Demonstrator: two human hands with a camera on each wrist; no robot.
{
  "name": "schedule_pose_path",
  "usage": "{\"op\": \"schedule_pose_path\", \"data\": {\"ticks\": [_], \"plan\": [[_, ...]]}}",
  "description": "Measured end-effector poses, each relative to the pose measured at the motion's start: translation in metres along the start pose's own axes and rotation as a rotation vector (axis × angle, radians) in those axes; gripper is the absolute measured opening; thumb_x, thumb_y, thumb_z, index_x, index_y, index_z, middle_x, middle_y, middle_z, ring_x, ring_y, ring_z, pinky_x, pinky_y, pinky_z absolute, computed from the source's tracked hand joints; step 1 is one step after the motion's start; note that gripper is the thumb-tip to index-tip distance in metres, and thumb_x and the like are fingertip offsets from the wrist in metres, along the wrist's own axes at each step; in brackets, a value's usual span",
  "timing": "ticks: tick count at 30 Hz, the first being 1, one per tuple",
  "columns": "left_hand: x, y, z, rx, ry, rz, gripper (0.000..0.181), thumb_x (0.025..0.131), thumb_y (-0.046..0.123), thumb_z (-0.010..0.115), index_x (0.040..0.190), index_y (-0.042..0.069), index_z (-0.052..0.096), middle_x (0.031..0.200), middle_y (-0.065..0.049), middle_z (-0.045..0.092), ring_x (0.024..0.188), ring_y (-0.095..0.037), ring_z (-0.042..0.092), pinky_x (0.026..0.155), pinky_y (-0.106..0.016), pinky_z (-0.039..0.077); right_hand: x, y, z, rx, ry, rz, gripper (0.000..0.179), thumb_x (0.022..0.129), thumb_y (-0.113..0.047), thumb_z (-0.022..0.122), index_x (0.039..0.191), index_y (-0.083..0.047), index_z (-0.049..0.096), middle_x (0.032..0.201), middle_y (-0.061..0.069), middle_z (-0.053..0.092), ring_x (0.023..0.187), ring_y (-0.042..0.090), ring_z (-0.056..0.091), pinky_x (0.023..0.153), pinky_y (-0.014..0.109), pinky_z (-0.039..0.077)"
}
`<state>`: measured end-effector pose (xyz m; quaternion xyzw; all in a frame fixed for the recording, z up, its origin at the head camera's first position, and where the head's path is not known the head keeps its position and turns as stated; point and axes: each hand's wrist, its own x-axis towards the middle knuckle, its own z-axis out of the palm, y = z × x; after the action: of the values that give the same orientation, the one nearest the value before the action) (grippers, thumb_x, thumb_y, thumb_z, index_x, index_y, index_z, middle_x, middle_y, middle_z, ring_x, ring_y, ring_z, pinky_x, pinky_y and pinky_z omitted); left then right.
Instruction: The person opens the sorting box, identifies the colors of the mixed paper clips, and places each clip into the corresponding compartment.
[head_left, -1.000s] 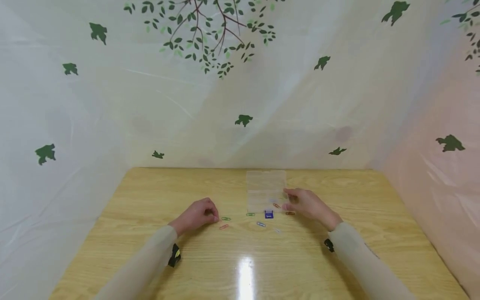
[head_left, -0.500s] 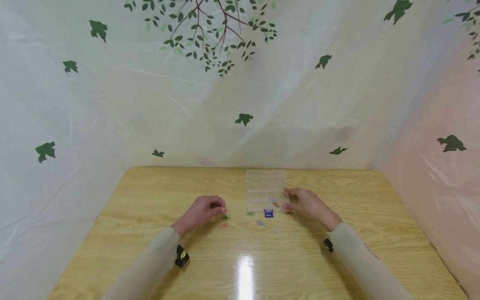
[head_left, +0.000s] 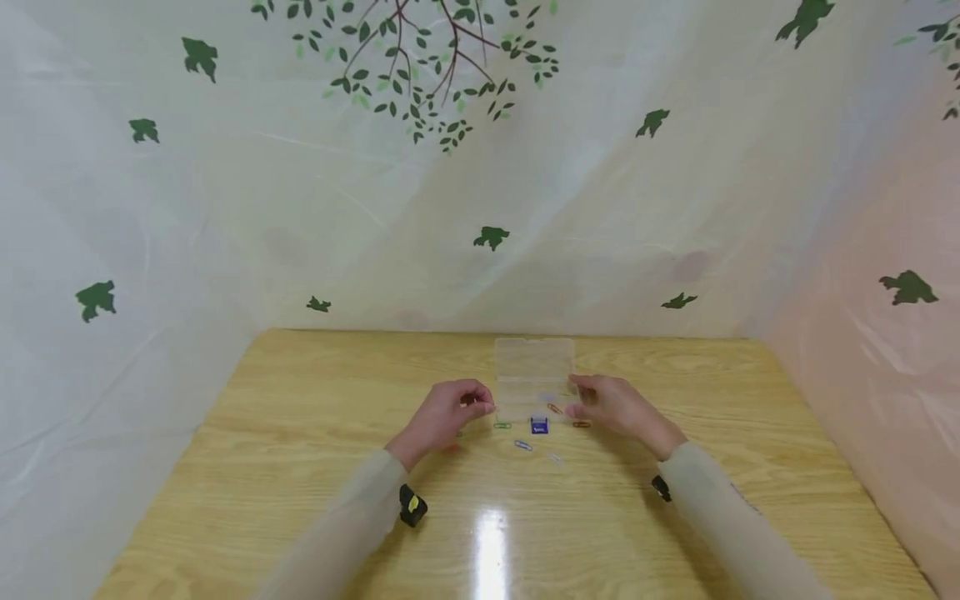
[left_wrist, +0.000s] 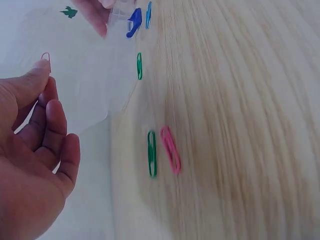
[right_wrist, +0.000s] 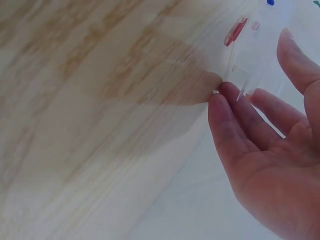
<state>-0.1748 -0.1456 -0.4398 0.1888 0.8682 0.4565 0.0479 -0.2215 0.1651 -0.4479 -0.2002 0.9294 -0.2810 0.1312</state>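
Note:
My left hand (head_left: 450, 412) pinches a small pink paper clip (left_wrist: 46, 57) between thumb and forefinger, its other fingers loosely curled. It is beside the left edge of a clear plastic box (head_left: 534, 358) whose lid is raised at the back. A blue latch (head_left: 539, 427) sits at the box's front. At the box's right side is my right hand (head_left: 622, 412), its fingertips touching the wall and its thumb apart near the front corner. Inside the box lies a red paper clip (head_left: 554, 408). Below my left hand, a green paper clip (left_wrist: 152, 154) and another pink one (left_wrist: 170, 150) lie on the table.
In front of the box are a green paper clip (head_left: 502, 426), a blue paper clip (head_left: 523, 445), a whitish paper clip (head_left: 554, 457) and a red one (head_left: 581, 425). The wooden table (head_left: 315, 367) meets a pale printed sheet (head_left: 375, 250) behind it.
From beyond the loose green and pink clips, my left hand has lifted and moved right to the box's left edge with its pink paper clip. My right hand has stayed at the box.

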Motion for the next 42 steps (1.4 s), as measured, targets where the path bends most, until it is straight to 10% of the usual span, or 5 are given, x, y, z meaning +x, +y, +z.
{"op": "schedule_pose_path", "data": {"ticks": [23, 42], "plan": [[0.043, -0.002, 0.037, 0.223, 0.067, 0.009, 0.004, 0.094, 0.013, 0.078, 0.09, 0.014, 0.079, 0.091, 0.002, 0.073, 0.082, -0.011, 0.063, 0.076, -0.028, 0.054, 0.0, 0.004, -0.005, -0.002, 0.018, -0.003, 0.066, 0.098, -0.03, 0.074, 0.149, 0.004, 0.05, 0.145, 0.027, 0.056, 0.136, 0.045, 0.05, 0.111, 0.058, 0.041], [0.04, -0.01, 0.037, 0.205, 0.043, -0.022, 0.008, 0.095, 0.015, 0.077, 0.1, 0.012, 0.082, 0.095, 0.001, 0.073, 0.088, -0.012, 0.065, 0.08, -0.028, 0.055, -0.001, 0.005, 0.002, 0.032, 0.024, 0.025, 0.067, 0.098, -0.031, 0.074, 0.151, 0.001, 0.05, 0.145, 0.024, 0.057, 0.136, 0.04, 0.052, 0.111, 0.057, 0.043]]}}
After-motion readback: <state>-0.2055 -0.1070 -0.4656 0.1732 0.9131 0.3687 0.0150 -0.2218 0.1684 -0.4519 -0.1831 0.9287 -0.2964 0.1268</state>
